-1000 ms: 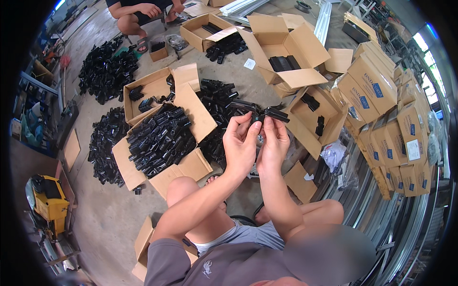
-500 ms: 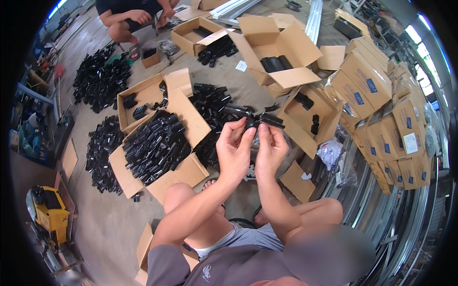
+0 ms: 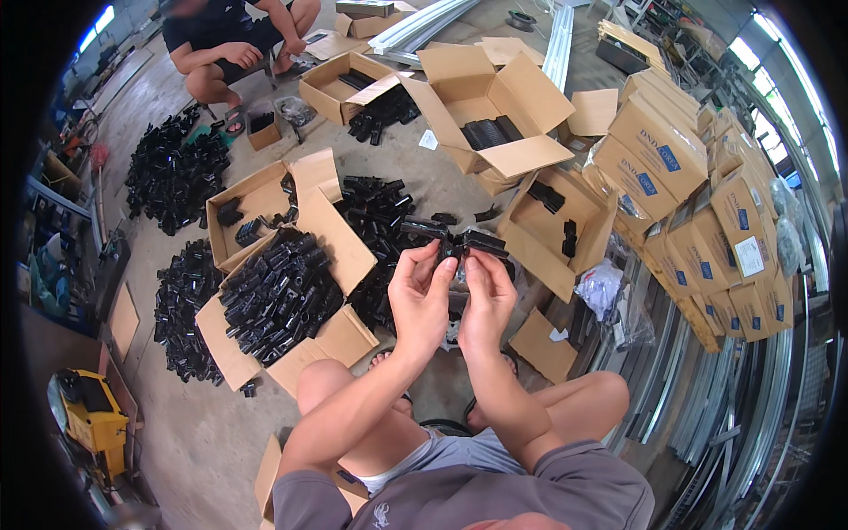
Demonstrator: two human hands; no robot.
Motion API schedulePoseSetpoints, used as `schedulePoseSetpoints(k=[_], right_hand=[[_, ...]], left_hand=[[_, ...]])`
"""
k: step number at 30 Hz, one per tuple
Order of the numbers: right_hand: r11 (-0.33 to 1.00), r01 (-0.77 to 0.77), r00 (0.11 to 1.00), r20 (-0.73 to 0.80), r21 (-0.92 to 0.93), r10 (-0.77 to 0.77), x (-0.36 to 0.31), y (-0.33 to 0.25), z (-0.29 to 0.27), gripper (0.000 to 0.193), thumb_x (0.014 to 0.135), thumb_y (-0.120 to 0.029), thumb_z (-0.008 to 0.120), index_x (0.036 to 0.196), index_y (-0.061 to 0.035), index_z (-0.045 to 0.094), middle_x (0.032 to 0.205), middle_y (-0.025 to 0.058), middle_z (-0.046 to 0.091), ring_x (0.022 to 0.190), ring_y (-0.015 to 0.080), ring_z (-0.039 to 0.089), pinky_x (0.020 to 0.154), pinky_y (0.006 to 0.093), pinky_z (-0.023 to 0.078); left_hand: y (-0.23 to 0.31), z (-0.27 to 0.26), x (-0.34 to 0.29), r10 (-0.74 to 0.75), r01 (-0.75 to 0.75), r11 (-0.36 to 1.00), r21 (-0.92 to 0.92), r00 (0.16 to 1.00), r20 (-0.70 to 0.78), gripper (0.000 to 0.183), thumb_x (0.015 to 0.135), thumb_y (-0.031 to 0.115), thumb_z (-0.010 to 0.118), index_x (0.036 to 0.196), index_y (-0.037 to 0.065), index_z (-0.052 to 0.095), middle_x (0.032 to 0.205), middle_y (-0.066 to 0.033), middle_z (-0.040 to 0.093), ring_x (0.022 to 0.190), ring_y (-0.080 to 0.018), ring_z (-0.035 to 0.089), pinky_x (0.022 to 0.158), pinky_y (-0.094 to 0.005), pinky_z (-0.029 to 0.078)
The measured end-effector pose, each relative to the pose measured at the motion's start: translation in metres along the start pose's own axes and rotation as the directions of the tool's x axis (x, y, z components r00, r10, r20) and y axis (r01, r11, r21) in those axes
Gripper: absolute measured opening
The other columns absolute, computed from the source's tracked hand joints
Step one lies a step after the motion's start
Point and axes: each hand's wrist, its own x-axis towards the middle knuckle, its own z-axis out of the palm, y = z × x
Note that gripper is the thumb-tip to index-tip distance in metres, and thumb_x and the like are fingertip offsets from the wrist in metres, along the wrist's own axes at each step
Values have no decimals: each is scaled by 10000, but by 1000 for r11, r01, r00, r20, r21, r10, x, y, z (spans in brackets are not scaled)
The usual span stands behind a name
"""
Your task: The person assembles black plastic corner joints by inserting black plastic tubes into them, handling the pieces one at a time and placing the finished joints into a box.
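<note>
Pinching a glossy black plastic fitting (image 3: 484, 243) in bare left hand (image 3: 420, 305) and bare right hand (image 3: 488, 306), right of the heaped brown cardboard box (image 3: 343, 340)! Mid-job, seemingly; can't tell finished from unfinished in the loose black plastic pile (image 3: 184, 309) left of it.

We are holding elongated black pieces (image 3: 484, 242), glossy and plastic-looking; left of these we are seeing a flapped brown box (image 3: 329, 347) of matt cardboard, right of them long silvery bars (image 3: 704, 411) of smooth, shiny metal.

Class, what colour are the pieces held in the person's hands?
The pieces are black, showing best in the head view.
</note>
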Motion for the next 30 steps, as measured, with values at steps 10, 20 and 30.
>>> schedulePoseSetpoints(k=[10,20,30], right_hand=[[994,-61,997,-40,87,65,2,1,-1,175,925,-20,667,1093,26,661,1053,80,693,961,100,640,868,225,490],[997,-44,998,-30,66,46,0,3,-3,162,941,-19,639,1093,34,658,1108,90,677,1020,109,624,919,247,477],[998,-40,999,-20,49,41,0,2,0,140,941,-16,638,1076,21,639,1097,77,669,1000,108,623,898,244,484]], left_hand=[[1,3,-2,-15,15,999,39,1000,5,233,961,-15,593,1182,-26,518,1146,-155,661,1043,-146,626,907,-265,502],[0,2,-1,-1,1,999,34,1000,10,231,962,-10,594,1180,-33,519,1153,-163,661,1053,-152,628,914,-275,510],[-1,2,-1,-10,9,1000,22,1000,14,230,962,-9,595,1177,-37,520,1156,-159,657,1061,-155,625,921,-284,514]])
